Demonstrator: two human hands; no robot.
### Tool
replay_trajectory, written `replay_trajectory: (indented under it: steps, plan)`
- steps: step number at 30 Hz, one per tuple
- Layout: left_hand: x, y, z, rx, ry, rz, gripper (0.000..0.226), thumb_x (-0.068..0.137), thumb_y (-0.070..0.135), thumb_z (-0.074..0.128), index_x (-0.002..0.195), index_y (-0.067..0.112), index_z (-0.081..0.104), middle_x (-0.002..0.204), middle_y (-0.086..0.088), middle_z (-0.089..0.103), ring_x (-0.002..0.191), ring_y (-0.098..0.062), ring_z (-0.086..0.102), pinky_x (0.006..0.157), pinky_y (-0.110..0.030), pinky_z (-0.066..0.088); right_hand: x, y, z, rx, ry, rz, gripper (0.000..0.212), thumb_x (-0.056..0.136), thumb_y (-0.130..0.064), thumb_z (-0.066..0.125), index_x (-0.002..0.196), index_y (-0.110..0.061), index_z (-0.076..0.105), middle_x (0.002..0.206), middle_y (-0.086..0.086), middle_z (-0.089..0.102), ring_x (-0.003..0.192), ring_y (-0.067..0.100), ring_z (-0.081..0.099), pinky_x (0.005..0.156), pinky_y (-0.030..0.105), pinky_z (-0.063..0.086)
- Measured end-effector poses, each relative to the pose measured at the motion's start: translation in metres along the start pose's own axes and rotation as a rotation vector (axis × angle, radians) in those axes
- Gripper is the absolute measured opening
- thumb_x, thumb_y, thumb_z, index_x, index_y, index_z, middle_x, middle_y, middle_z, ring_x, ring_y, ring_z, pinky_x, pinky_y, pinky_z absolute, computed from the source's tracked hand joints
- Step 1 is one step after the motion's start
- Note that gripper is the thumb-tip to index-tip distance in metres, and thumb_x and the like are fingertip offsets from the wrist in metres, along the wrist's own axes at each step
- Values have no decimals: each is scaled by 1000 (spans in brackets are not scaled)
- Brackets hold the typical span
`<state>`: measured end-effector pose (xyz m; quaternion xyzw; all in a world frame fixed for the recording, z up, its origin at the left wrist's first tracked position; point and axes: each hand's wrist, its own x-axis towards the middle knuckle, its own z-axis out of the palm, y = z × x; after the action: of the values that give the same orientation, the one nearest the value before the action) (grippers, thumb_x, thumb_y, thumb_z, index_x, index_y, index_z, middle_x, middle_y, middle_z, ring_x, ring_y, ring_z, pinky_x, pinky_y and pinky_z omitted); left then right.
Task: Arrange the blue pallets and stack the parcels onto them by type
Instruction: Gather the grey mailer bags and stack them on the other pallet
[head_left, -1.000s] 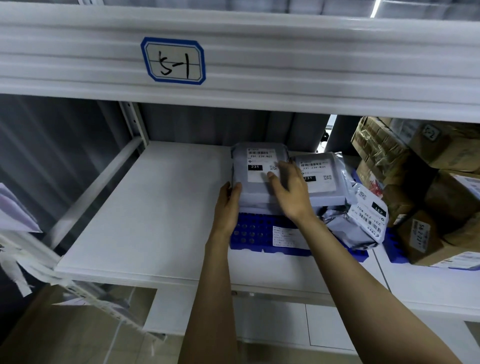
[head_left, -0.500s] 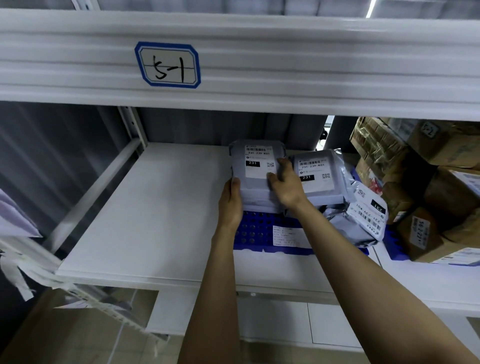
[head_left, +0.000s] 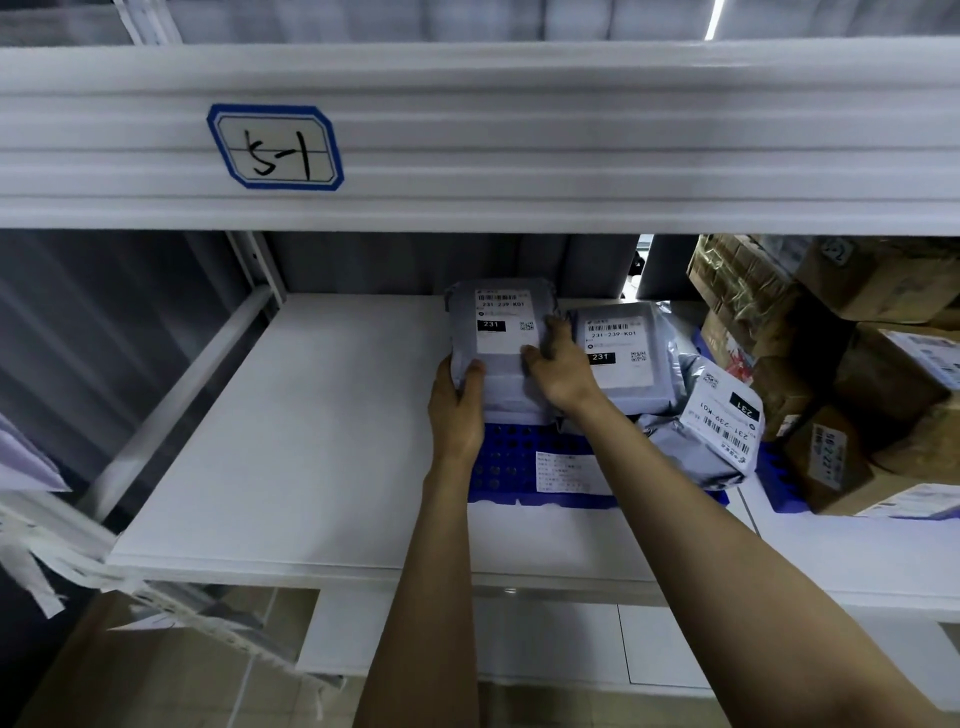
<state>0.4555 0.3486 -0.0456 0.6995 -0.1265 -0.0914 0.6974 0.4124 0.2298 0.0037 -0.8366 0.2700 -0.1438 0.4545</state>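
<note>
White shelf (head_left: 311, 415), tag 5-1 (head_left: 275, 148) on beam above. Both hands gripping top parcel (head_left: 498, 332): left hand (head_left: 457, 405) wraps its left edge, thumb on front; right hand (head_left: 563, 369) curls round its right edge. It sits on grey stack on pallet (head_left: 511, 457), directly below grip. Second stack (head_left: 618, 358) just right of grip, tilted parcel (head_left: 717, 426) further right, boxes (head_left: 883, 364) beyond.

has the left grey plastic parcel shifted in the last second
No. The left grey plastic parcel keeps its narrow gap to the neighbouring grey parcel on the blue pallet.
</note>
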Motion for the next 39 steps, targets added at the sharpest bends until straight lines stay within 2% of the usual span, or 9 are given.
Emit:
replay_trajectory:
  steps: [3,5,7,10,18,22,29,36,39]
  plan:
    - [-1,3,1,23,9,7,35,101,26,45,134,15,46,120,-2,59,105,-15,59,72,-5,47,-3,-4,-4,-76,14,-50,48,96,-11,51,140,-1,35,134,21,51,125,37,48,98,31,38]
    - [-3,1,1,63,44,33,39,100,28,48,137,18,44,128,-3,57,111,-16,56,88,-19,50,-6,-5,-12,-141,103,-126,45,91,-9,56,133,1,43,124,23,54,115,39,51,89,33,42]
    - [-4,-2,1,195,109,80,50,97,35,50,143,21,38,140,-6,48,124,-21,48,104,-40,45,-9,-5,-26,-229,245,-142,53,86,-12,61,135,-2,43,125,23,53,115,39,50,90,38,44]
    - [-7,6,1,469,179,244,67,89,51,43,147,20,33,150,-9,38,135,-27,33,111,-47,34,-11,3,-57,-449,394,-9,70,81,-28,69,140,-7,37,133,20,50,123,40,46,99,48,43]
    - [-28,27,41,823,2,599,60,84,51,40,131,18,55,145,-7,46,139,-31,28,114,-48,25,2,29,-94,-618,133,286,102,66,-74,66,142,-15,34,146,14,43,143,39,23,113,65,13]
    - [-31,14,49,936,-37,620,55,82,49,41,121,18,62,131,-5,58,133,-33,38,111,-54,27,4,30,-96,-629,85,340,95,82,-66,57,150,-12,19,150,13,39,145,37,17,105,77,1]
    - [-31,9,46,978,-52,629,54,81,47,44,124,19,61,131,-4,59,127,-33,44,110,-53,29,8,37,-97,-616,84,369,82,90,-57,50,150,-9,21,148,12,41,142,33,26,105,77,-4]
    - [-30,5,46,970,-73,623,54,80,45,47,127,21,59,133,-2,57,127,-31,43,107,-55,31,19,43,-96,-412,218,282,81,84,-38,66,144,-1,26,139,17,50,135,35,38,109,71,3]
    - [-31,5,46,971,-77,616,53,79,44,48,126,20,60,133,-2,57,126,-31,43,105,-55,33,25,42,-96,-234,297,194,76,81,-28,67,142,-3,29,130,17,57,125,37,49,108,58,32]
